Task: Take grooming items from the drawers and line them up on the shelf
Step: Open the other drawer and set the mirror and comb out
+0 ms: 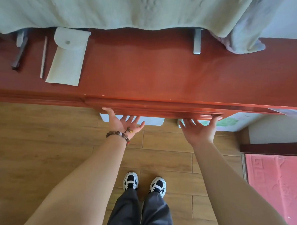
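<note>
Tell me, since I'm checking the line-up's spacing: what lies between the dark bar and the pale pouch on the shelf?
A thin pale stick, apart from both the dark bar and pale pouch, in the head view.

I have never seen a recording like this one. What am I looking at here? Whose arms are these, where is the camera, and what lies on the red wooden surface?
There is no machine: a person wears a camera on the head, looking down, so you see their own arms and shoes. Both hands are open and hold nothing. The left hand and the right hand reach, palms up, under the front edge of the drawer. On the red wooden shelf, at its left, lie a pale pouch, a thin stick and a dark bar-shaped thing. A pale cloth hangs behind.
</note>
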`<state>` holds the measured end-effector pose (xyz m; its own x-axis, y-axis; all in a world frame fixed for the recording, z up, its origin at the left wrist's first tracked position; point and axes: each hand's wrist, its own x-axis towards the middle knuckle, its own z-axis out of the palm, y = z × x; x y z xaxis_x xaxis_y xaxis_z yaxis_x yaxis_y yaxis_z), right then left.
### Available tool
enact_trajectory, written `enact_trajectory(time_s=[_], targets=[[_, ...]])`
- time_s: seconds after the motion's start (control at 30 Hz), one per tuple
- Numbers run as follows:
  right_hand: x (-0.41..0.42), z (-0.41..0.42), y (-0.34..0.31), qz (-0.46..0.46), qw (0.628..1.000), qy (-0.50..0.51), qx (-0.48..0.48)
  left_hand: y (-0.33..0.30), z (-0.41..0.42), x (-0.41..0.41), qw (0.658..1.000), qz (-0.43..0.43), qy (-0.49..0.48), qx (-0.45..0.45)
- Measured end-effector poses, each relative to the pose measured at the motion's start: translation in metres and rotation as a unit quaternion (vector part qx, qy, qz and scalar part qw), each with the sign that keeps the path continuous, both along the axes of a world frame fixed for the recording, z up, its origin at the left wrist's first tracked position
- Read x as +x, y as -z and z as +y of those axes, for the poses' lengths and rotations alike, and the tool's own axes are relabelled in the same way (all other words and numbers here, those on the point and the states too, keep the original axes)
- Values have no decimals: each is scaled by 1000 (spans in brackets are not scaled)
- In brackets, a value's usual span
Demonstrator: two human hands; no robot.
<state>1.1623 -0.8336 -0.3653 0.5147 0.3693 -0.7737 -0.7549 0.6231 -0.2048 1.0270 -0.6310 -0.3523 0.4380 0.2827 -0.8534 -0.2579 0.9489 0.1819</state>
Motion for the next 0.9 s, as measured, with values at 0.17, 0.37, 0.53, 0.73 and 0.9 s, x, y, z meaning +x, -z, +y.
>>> enact_trajectory(time_s=[0.17, 0.37, 0.53, 0.73, 0.9], targets=[[-33, -21, -3, 15, 1000, 5, -13, 1, -23, -34, 1000, -10, -10, -16], [-74, -47, -5, 40, 999, 23, -17, 0, -47, -67, 999, 36, -11, -26], [-109, -68, -9, 56, 998, 24, -35, -7, -72, -94, 996, 85, -10, -21], [-147, -90, -14, 72, 995, 41, -50, -6, -100, -135, 995, 95, -1, -23], [-171, -107, -15, 80, 994, 35, -60, -14, -120, -158, 995, 96, 7, -22]])
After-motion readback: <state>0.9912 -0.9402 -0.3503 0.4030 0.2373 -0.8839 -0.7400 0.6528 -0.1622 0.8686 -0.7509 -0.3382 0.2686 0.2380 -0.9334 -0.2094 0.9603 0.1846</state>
